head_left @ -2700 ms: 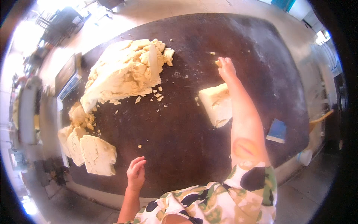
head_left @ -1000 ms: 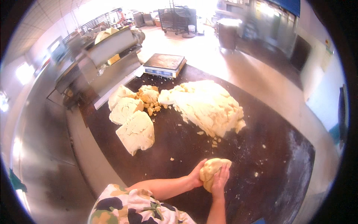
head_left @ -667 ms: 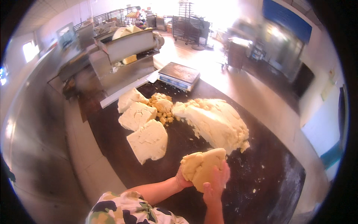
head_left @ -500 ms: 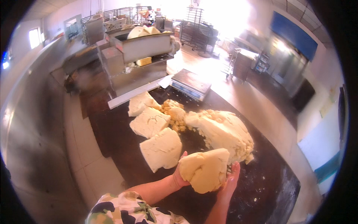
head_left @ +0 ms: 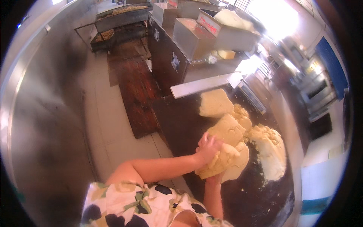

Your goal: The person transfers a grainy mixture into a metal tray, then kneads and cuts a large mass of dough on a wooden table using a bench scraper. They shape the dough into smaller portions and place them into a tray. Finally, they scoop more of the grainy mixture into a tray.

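Above the near end of the dark tabletop [head_left: 181, 113] I hold a thick piece of pale yellow dough [head_left: 219, 162]. My left hand [head_left: 209, 148] grips its upper left side, fingers curled on the dough. Beneath it is my right hand [head_left: 214, 178], whose fingers are mostly hidden by the piece. One flat dough slab [head_left: 241, 162] lies just behind and partly under the held piece. A second slab [head_left: 229, 128] lies beyond, and a third slab [head_left: 215, 103] sits farthest away. Dough crumbs and lumps [head_left: 242, 114] are heaped beside the slabs.
To the right lies a large dough mass [head_left: 272, 155]. A scale [head_left: 254, 92] and a pale strip [head_left: 200, 85] are at the table's far edge. Metal machines [head_left: 196, 38] stand beyond, one with dough in its hopper. A metal wall [head_left: 45, 125] curves along the left.
My view has turned left. Both hands have carried the dough piece leftward, from beside the large mass to over the nearest slab. My left hand now lies on its upper side.
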The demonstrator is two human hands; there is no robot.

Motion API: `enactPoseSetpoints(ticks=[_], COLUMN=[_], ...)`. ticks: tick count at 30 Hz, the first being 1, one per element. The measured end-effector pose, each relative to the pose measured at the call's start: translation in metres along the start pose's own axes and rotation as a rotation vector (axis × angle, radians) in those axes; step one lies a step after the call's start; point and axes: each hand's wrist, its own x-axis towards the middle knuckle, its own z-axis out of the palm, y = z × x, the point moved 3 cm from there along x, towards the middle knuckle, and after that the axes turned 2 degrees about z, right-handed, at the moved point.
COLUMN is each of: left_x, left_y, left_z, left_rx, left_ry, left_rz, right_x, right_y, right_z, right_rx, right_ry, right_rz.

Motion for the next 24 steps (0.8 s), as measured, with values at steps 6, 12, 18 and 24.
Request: enactPoseSetpoints(ticks=[6, 12, 18, 24], left_x=[0.018, 0.013, -0.007, 0.082], left_y=[0.049, 0.022, -0.058, -0.057], left_z=[-0.136, -0.327, -0.48, -0.582], left_rx=[-0.753, -0.522, -0.605, -0.543], left_ry=[0.107, 0.319, 0.596, 0.633], left_rz=[-0.09, 0.219, -0.062, -0.163], right_x=[0.097, 0.227, 0.376, 0.533], right_y=[0.057, 0.015, -0.057, -0.157], right_z=[0.025, 0.16, 0.303, 0.286], right_rx=[0.016, -0.105, -0.01, -0.482], right_ry=[0.089, -0.283, -0.284, 0.38], right_rz=[-0.031, -0.315, -0.609, -1.165])
